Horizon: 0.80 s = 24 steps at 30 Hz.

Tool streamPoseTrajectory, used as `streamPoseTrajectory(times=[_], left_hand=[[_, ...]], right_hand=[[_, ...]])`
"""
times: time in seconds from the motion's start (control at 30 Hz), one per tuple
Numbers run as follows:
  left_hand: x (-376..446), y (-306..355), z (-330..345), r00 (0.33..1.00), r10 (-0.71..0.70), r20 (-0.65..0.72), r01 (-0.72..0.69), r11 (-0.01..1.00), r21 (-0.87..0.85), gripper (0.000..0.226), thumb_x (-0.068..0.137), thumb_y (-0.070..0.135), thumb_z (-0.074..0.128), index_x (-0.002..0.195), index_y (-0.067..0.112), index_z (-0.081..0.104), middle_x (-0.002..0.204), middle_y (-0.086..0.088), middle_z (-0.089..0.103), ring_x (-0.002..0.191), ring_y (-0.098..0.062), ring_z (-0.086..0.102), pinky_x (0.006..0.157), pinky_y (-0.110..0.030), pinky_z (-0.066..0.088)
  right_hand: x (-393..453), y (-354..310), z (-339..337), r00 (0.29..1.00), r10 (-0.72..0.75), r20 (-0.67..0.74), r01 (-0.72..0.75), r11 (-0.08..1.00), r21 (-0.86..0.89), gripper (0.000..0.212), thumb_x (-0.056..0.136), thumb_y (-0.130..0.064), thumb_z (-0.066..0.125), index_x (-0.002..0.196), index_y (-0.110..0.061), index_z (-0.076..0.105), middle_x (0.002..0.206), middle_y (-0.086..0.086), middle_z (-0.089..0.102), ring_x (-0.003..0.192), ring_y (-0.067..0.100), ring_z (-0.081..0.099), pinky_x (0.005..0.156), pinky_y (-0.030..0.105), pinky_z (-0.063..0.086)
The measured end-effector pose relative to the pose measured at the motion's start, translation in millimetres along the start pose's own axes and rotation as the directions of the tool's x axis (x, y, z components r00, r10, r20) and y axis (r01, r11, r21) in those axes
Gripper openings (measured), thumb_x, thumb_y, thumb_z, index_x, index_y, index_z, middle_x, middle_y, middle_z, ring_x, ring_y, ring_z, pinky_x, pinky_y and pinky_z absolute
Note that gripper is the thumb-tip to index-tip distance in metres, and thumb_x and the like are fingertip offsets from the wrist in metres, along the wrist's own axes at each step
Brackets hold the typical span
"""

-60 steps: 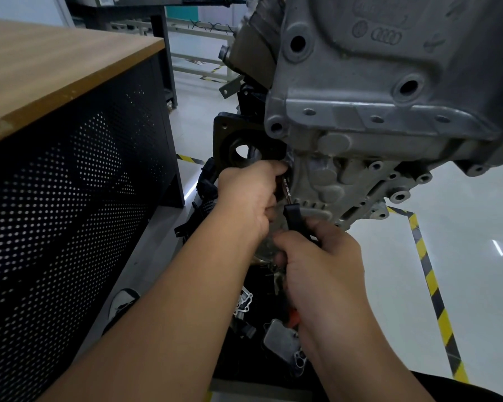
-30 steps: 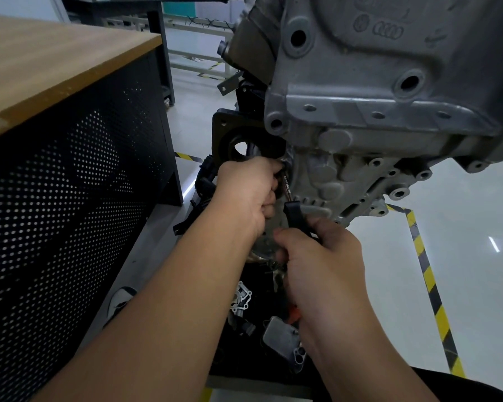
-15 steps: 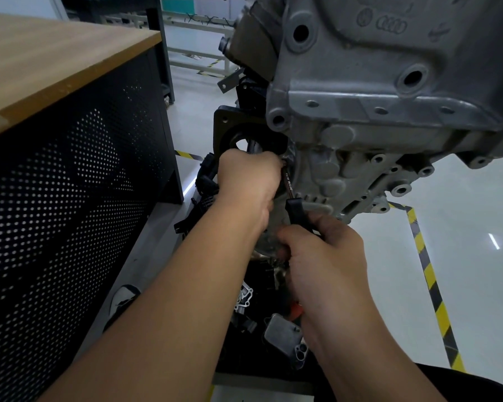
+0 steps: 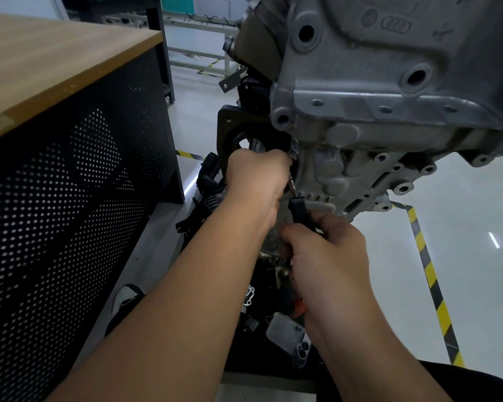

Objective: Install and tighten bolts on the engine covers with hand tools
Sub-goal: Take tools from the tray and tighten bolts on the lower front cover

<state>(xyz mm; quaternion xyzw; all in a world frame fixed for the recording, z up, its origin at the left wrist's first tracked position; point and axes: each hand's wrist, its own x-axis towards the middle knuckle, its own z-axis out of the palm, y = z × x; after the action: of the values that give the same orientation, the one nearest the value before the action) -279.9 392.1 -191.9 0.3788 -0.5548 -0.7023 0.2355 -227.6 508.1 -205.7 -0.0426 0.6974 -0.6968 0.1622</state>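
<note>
Hands work close together under the grey cast-aluminium engine block (image 4: 389,111), which hangs at upper right and fills that corner. The right hand (image 4: 328,256) is curled round the black handle of a slim screwdriver-type hand tool (image 4: 299,211); its thin metal shaft runs up and slightly left to the lower left edge of the engine's ribbed grey cover (image 4: 325,175). The left hand (image 4: 256,178) is closed just above and left of the handle, its fingers folded in at the top of the shaft where the tool meets the casting. What those fingers pinch is hidden, and the bolt itself cannot be seen. The two hands are nearly touching, the handle between them.

To the left stands a bench with a wooden top and black perforated metal side panel (image 4: 70,198), its corner near the left forearm, leaving a narrow lane of pale glossy floor (image 4: 462,256) between bench and engine. A black round-holed flange (image 4: 233,132) sits directly behind the left hand. Below the wrists lies a dark heap of loose engine parts (image 4: 285,332), including a small silver finned piece. Yellow-and-black hazard tape (image 4: 430,274) crosses the floor to the right, where the room is widest.
</note>
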Motion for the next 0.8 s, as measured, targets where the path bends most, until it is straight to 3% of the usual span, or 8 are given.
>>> streamPoseTrajectory(times=[0.1, 0.2, 0.4, 0.6, 0.8], left_hand=[[0.8, -1.2, 1.7, 0.999, 0.004, -0.043, -0.006, 1.000, -0.028, 0.019, 0.083, 0.003, 0.065, 0.073, 0.012, 0.051, 0.067, -0.004, 0.048, 0.041, -0.012, 0.036, 0.035, -0.010, 0.024], [0.7, -0.5, 1.4, 0.998, -0.037, -0.051, 0.033, 0.995, -0.089, 0.022, 0.082, 0.000, 0.068, 0.073, 0.011, 0.051, 0.061, -0.002, 0.045, 0.028, -0.006, 0.031, 0.034, -0.009, 0.024], [0.4, -3.7, -1.1, 0.977, -0.196, 0.080, 0.209, 0.950, -0.232, 0.022, 0.087, 0.005, 0.070, 0.081, 0.016, 0.053, 0.054, 0.003, 0.038, 0.029, -0.006, 0.022, 0.033, -0.013, 0.017], [-1.7, -2.9, 0.9, 0.980, -0.195, 0.039, 0.198, 0.935, -0.293, 0.016, 0.089, 0.003, 0.061, 0.087, 0.016, 0.051, 0.056, 0.001, 0.038, 0.031, -0.007, 0.022, 0.035, -0.013, 0.016], [3.1, -2.5, -1.6, 0.986, -0.168, 0.012, 0.167, 0.961, -0.220, 0.022, 0.085, 0.002, 0.071, 0.094, 0.013, 0.053, 0.058, 0.001, 0.039, 0.029, -0.007, 0.022, 0.035, -0.012, 0.018]], right_hand=[[0.0, 0.0, 0.1, 1.000, -0.002, 0.000, 0.002, 1.000, 0.007, 0.019, 0.083, -0.007, 0.067, 0.083, -0.024, 0.076, 0.049, -0.006, 0.056, 0.042, 0.014, 0.043, 0.041, 0.023, 0.035], [-0.3, -0.3, 0.3, 1.000, 0.000, 0.008, 0.000, 1.000, 0.012, 0.020, 0.083, -0.007, 0.067, 0.083, -0.025, 0.076, 0.050, -0.006, 0.056, 0.043, 0.015, 0.043, 0.042, 0.024, 0.035], [-0.9, -1.9, -1.5, 1.000, 0.000, 0.024, -0.001, 1.000, 0.030, 0.025, 0.081, -0.004, 0.066, 0.082, -0.026, 0.076, 0.048, -0.006, 0.053, 0.040, 0.011, 0.039, 0.039, 0.021, 0.031], [-0.8, -2.1, -0.9, 1.000, 0.017, 0.023, -0.018, 0.999, 0.039, 0.022, 0.082, -0.003, 0.065, 0.083, -0.022, 0.077, 0.050, -0.004, 0.054, 0.042, 0.014, 0.040, 0.043, 0.023, 0.033], [0.7, -1.3, -1.6, 1.000, 0.006, 0.002, -0.006, 1.000, -0.011, 0.014, 0.082, -0.006, 0.069, 0.079, -0.018, 0.074, 0.049, -0.008, 0.055, 0.038, 0.009, 0.040, 0.038, 0.018, 0.030]])
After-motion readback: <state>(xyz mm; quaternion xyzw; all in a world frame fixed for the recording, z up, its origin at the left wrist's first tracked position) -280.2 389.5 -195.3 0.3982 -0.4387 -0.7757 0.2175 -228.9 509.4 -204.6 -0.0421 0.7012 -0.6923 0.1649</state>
